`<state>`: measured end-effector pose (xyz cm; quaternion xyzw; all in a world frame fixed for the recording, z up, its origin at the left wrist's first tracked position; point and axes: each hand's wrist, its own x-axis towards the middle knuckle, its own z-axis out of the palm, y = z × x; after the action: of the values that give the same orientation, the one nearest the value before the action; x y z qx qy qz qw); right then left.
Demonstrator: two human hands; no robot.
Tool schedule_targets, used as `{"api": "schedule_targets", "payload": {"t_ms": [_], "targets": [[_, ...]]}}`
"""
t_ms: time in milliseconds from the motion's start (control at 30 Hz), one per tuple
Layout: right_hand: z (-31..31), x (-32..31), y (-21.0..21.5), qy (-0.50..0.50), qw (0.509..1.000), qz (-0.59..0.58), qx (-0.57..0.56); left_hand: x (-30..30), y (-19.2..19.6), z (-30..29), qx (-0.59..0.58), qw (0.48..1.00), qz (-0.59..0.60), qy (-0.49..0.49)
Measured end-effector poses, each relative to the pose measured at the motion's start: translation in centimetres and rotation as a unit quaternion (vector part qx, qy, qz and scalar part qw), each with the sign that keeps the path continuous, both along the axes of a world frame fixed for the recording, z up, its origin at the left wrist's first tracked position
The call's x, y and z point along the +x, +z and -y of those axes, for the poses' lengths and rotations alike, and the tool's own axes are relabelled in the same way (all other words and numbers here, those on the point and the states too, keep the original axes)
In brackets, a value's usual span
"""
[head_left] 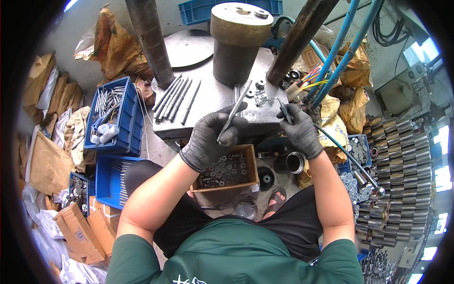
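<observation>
The grey steel press table point(213, 102) fills the middle of the view, with a heavy cylindrical block point(239, 40) standing upright at its back between two dark columns point(149, 40). To the right, well apart from the table, stacks of ribbed metal rollers point(402, 175) stand in rows; to the left a blue crate point(127, 118) holds loose rods and white tubes. Below the table edge, between the seated person's knees, an open cardboard box point(227, 170) contains many small dark ring-shaped parts. On the table's left part a row of thin steel rods point(175, 99) lies side by side, untouched and apart from both hands. The left hand point(210, 139), gloved in grey, is clenched around one long steel rod point(234, 113), which slants up and away over the table front toward the block. The right hand point(298, 130), also gloved, is closed on a dark slim tool point(285, 112) held near the table's right edge; what kind of tool it is cannot be made out. Small washers point(262, 98) lie scattered on the table between the two hands. Judgement: work appears mid-batch. One rod is in hand, several wait on the table and more in the crate, and the box of rings is far from empty.
</observation>
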<state>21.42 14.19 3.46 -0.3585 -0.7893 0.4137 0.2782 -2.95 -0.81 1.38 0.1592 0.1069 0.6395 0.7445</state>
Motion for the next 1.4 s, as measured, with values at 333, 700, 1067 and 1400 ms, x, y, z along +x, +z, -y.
{"api": "schedule_targets", "payload": {"t_ms": [333,700,1067,1400], "targets": [[-5.7,-2.6,-4.3,-0.080,0.959,0.117,0.247,1.1,1.5,0.2,-0.069,0.991,-0.098,0.051],[-6.7,-2.5,-4.9,-0.086,0.948,0.149,0.268,0.2,0.2,0.1,-0.076,0.990,-0.094,0.067],[-6.3,-2.4,-4.7,-0.059,0.948,0.150,0.274,0.6,0.8,0.0,-0.069,0.985,-0.137,0.077],[-6.1,-3.6,-4.1,-0.135,0.954,0.137,0.230,0.8,1.0,0.1,-0.087,0.981,-0.153,0.082]]}}
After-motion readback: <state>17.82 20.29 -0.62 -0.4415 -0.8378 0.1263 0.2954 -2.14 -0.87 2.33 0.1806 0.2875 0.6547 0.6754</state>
